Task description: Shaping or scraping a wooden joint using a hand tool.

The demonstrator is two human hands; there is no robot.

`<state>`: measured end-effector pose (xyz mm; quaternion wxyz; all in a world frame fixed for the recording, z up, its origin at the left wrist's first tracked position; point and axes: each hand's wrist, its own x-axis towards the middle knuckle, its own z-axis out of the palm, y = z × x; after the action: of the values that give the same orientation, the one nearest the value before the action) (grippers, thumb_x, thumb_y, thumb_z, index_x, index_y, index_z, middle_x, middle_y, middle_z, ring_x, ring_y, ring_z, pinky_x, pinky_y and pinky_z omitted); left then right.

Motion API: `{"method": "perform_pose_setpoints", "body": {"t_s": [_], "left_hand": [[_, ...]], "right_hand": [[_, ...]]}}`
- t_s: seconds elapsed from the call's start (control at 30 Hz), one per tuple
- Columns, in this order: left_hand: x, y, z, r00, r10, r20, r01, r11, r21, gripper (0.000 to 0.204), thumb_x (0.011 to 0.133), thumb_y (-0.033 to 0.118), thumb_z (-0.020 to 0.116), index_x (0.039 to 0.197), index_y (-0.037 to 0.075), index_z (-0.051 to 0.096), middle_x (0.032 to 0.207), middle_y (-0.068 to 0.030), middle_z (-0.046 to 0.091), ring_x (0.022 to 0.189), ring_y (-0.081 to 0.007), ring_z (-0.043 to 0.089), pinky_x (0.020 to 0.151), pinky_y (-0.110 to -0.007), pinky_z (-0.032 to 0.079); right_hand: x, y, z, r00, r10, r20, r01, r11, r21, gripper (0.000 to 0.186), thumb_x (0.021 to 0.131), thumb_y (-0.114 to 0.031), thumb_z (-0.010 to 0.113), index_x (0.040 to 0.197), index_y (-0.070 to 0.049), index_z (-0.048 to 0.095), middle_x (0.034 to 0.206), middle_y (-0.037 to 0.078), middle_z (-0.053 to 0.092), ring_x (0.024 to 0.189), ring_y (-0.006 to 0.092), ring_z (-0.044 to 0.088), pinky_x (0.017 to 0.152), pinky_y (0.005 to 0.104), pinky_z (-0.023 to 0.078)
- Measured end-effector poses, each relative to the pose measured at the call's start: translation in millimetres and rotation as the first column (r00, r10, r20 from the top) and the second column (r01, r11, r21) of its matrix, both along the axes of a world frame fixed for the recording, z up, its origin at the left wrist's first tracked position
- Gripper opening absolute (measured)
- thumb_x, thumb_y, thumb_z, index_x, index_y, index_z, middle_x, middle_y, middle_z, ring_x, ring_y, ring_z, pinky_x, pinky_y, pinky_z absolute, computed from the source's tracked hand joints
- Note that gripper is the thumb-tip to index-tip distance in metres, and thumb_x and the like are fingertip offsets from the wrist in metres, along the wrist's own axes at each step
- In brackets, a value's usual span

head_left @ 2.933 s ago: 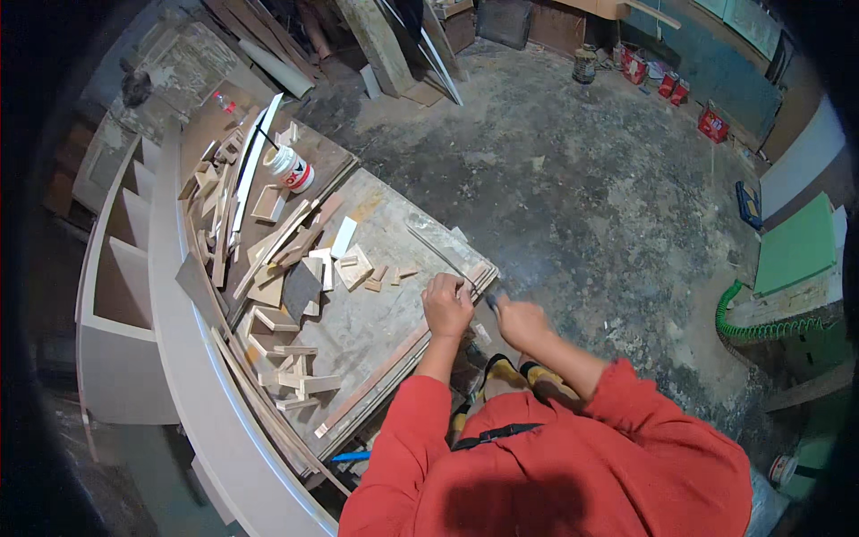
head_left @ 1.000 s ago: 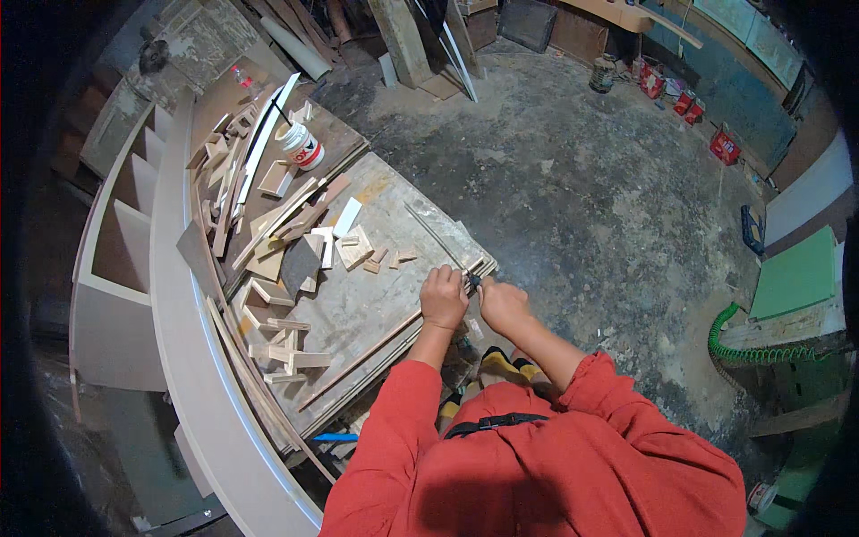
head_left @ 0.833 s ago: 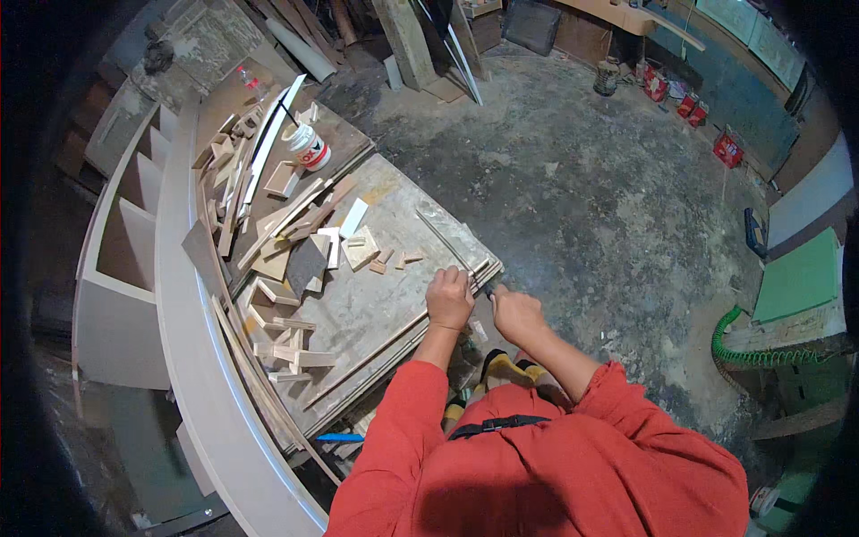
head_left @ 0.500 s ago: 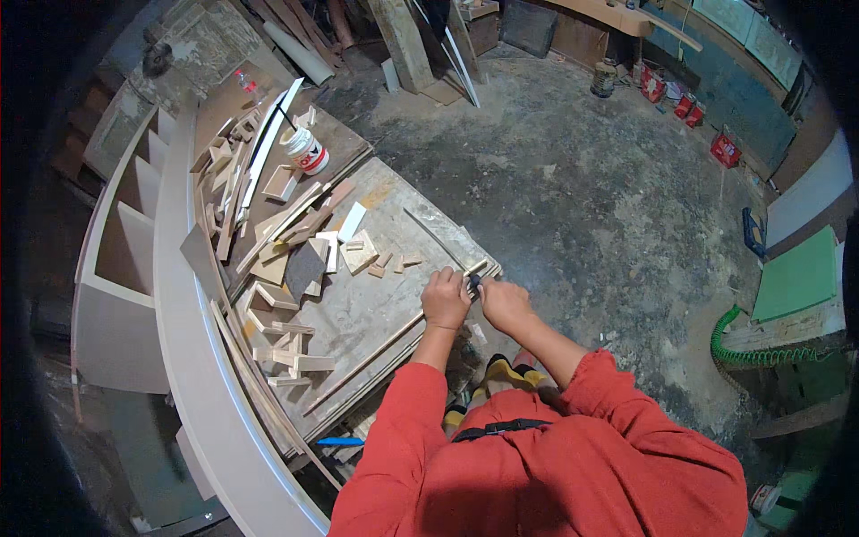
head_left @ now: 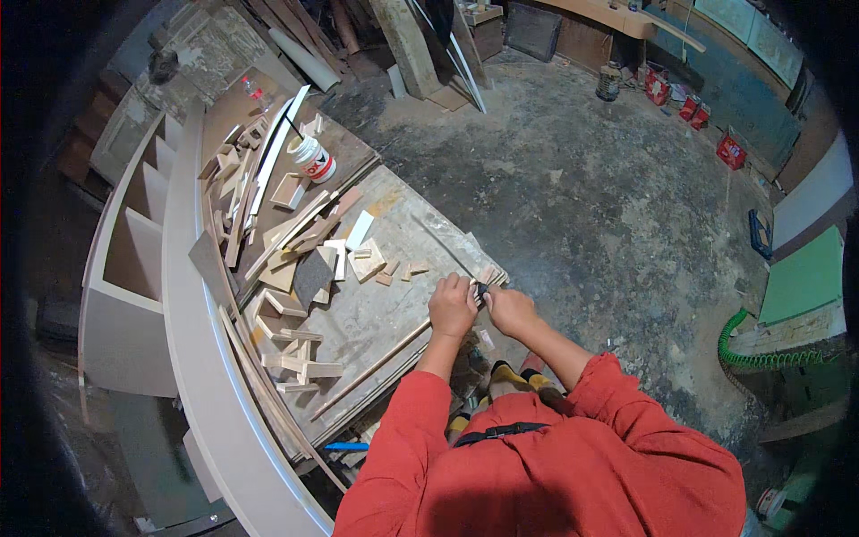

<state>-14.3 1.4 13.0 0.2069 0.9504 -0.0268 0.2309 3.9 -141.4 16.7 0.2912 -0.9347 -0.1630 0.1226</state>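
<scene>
At the corner of the worn table (head_left: 394,304), on its side nearest the person, both hands work close together. The right hand (head_left: 512,311) is closed around the dark handle of a hand tool (head_left: 481,290), which shows between the two hands at the corner; how much of it reaches past the left hand, I cannot tell. The left hand (head_left: 453,306) lies just beside it, knuckles up and fingers bent down onto the table's edge; what its fingers press or grip is hidden. A thin strip of wood (head_left: 370,370) runs along the near edge toward the left wrist. Small blocks (head_left: 391,267) lie near the left hand, farther in on the table. Wooden pieces (head_left: 320,370) sit well to the left, and a white tub (head_left: 313,163) with a stick in it stands toward the far end.
</scene>
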Motion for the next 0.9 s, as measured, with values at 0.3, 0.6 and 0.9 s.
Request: {"method": "perform_pose_setpoints", "body": {"t_s": [0.3,0.6,0.9], "left_hand": [[-0.1,2.4,1.5,1.000,0.006,-0.012,-0.005,1.000,0.008,0.011,0.076,0.013,0.067,0.085,0.009,0.061,0.085,-0.0094,0.054,0.082,-0.0311,0.056,0.069,-0.041,0.049],[-12.0,15.3,9.0,0.997,-0.076,-0.014,0.075,0.997,-0.031,0.020,0.075,0.011,0.067,0.094,0.008,0.064,0.089,-0.0081,0.058,0.084,-0.0302,0.056,0.072,-0.042,0.047],[-42.2,35.4,10.4,0.998,0.057,-0.015,-0.057,0.998,0.003,0.020,0.076,0.013,0.068,0.095,0.008,0.066,0.093,-0.0085,0.062,0.086,-0.0296,0.057,0.075,-0.041,0.047]], "right_hand": [[24.8,-21.0,5.6,0.999,-0.043,0.023,0.029,0.902,0.430,0.027,0.083,-0.021,0.056,0.104,-0.005,0.058,0.092,0.026,0.063,0.090,0.0456,0.059,0.077,0.0509,0.048],[83.7,-25.6,-3.7,0.951,0.296,0.088,-0.308,0.931,0.199,0.031,0.073,-0.012,0.064,0.104,-0.009,0.063,0.086,0.017,0.066,0.079,0.0341,0.065,0.071,0.0401,0.050],[116.9,-15.5,25.3,0.896,0.431,-0.107,-0.411,0.896,0.170,0.029,0.073,-0.022,0.070,0.096,-0.005,0.064,0.081,0.016,0.066,0.074,0.0269,0.064,0.069,0.0370,0.048]]}}
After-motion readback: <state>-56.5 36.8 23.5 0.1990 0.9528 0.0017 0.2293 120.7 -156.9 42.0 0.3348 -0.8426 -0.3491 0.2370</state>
